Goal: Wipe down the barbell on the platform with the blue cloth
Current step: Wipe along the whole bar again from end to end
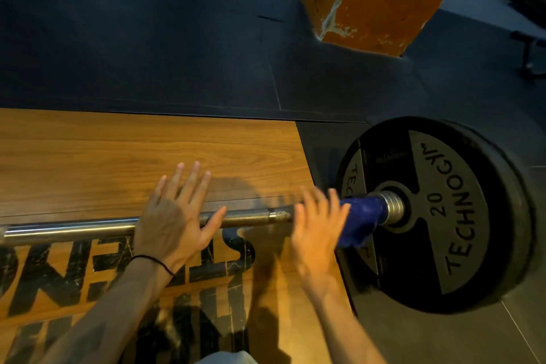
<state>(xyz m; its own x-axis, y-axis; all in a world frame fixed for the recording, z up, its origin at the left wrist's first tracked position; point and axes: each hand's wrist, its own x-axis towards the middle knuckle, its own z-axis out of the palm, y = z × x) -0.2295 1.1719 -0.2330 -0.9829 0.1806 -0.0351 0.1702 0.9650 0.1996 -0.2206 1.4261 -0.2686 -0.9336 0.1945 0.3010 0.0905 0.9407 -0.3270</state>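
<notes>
The steel barbell (pixel 74 229) lies across the wooden platform (pixel 118 156), running from the left edge to a black 20 kg plate (pixel 443 216) on the right. A blue cloth (pixel 362 220) is draped over the bar right beside the plate's collar. My right hand (pixel 317 226) is blurred, fingers spread, against the left side of the cloth; whether it grips the cloth is unclear. My left hand (pixel 177 216) hovers flat over the bar's middle part, fingers apart, holding nothing.
Dark rubber floor tiles (pixel 147 38) surround the platform. An orange pillar (pixel 369 0) with chipped paint stands beyond the plate. Black lettering (pixel 59 269) is printed on the platform near me. A dark bench frame (pixel 531 53) shows at the right edge.
</notes>
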